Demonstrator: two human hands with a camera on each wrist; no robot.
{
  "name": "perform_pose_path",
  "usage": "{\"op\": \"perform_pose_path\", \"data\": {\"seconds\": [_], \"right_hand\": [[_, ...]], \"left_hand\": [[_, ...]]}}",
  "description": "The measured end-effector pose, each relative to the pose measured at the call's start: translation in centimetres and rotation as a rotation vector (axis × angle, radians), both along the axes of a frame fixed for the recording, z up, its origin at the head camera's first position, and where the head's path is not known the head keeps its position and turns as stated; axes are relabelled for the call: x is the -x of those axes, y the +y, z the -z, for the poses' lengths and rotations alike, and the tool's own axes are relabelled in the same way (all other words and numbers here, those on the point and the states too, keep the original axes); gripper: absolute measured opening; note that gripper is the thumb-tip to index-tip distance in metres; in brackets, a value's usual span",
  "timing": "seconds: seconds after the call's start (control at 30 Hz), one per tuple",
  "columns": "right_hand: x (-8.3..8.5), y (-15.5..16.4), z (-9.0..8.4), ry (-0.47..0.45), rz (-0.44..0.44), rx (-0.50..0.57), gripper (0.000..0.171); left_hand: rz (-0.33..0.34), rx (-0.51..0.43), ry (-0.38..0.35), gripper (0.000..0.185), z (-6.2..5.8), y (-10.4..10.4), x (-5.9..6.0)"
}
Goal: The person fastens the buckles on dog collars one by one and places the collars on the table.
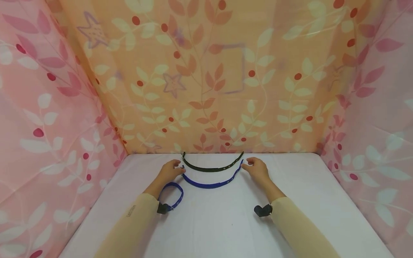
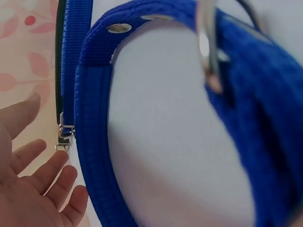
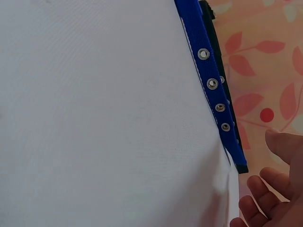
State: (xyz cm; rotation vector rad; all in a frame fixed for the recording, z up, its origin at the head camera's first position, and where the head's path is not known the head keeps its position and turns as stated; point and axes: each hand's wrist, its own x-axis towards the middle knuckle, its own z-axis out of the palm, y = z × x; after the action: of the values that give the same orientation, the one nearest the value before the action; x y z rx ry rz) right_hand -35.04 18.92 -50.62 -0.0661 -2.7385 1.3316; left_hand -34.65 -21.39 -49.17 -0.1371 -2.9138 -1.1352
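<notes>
A blue pet collar (image 1: 206, 186) lies unfastened in a curve across the white table, its eyelets toward the right end. Behind it curves a dark green collar (image 1: 206, 170) of the same kind. My left hand (image 1: 170, 171) is at their buckle ends with fingers spread and slightly bent, gripping nothing. Beside my left wrist stands another blue collar (image 1: 182, 195), fastened into a loop; its band (image 2: 94, 132) fills much of the left wrist view. Over on the right, my right hand (image 1: 259, 171) is beside the blue collar's tip, fingers loosely bent and holding nothing.
Pink patterned cloth (image 1: 42, 118) walls the left side and more pink cloth (image 1: 371, 118) the right. An orange patterned cloth (image 1: 200, 89) rises behind the white table (image 1: 219, 225). Small black cameras (image 1: 262, 210) are strapped at both wrists.
</notes>
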Motion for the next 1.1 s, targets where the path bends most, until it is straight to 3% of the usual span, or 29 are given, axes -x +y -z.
{"op": "perform_pose_path", "data": {"seconds": [0.17,0.4,0.83,1.1], "right_hand": [[0.5,-0.8,0.4,-0.005,0.016,0.000,0.056],[1.5,-1.7,1.0,-0.004,0.036,-0.088,0.064],[2.1,-2.1,0.6,-0.061,0.075,-0.227,0.064],[2.1,-1.9,0.9,-0.067,0.027,-0.169,0.061]], "left_hand": [[-0.043,0.001,-0.052,0.061,0.5,0.5,0.4],[-0.079,0.013,-0.087,0.060,0.7,1.1,0.6],[-0.086,0.043,-0.040,0.051,1.2,1.7,1.2],[-0.095,-0.012,-0.017,0.042,1.4,1.6,1.4]]}}
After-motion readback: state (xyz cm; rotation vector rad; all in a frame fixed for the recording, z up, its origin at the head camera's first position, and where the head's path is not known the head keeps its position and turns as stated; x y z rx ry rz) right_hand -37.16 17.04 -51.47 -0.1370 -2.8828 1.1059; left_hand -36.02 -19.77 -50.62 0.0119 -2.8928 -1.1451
